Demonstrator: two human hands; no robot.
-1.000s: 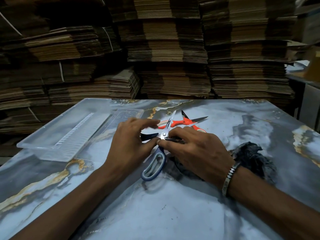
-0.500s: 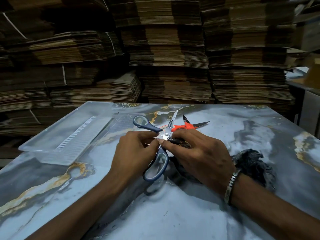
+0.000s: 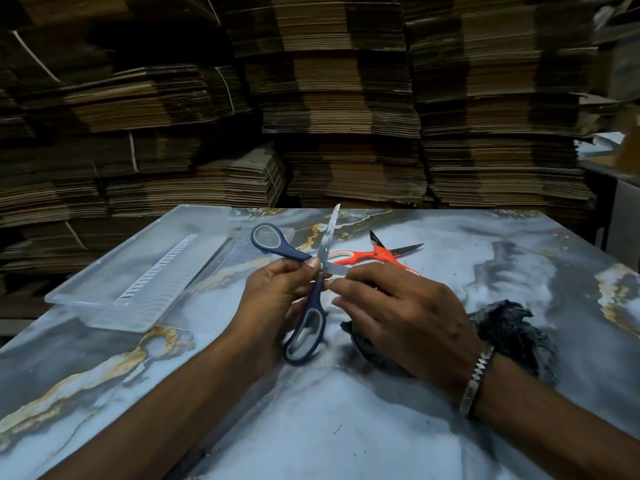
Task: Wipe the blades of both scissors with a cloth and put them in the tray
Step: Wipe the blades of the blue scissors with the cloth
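Observation:
Blue-handled scissors point(image 3: 306, 327) are held above the table with the blades spread wide. My left hand point(image 3: 273, 299) grips them near the pivot, one handle loop up and left, the other hanging down. My right hand point(image 3: 398, 317) pinches the lower blade at its tip end, while the other blade points up and away. Orange-handled scissors point(image 3: 377, 256) lie partly spread on the table just behind my hands. A dark crumpled cloth point(image 3: 509, 330) lies on the table under and to the right of my right wrist. The clear plastic tray point(image 3: 114, 292) sits at the left with nothing in it.
The marbled grey-blue table point(image 3: 346, 427) has its far edge close behind the orange scissors. Tall stacks of flattened cardboard point(image 3: 329, 116) fill the background. A metal bracelet is on my right wrist.
The blue scissors have been lifted off the table and spread wider; one handle loop now rises up left. My hands stay at the pivot and blade.

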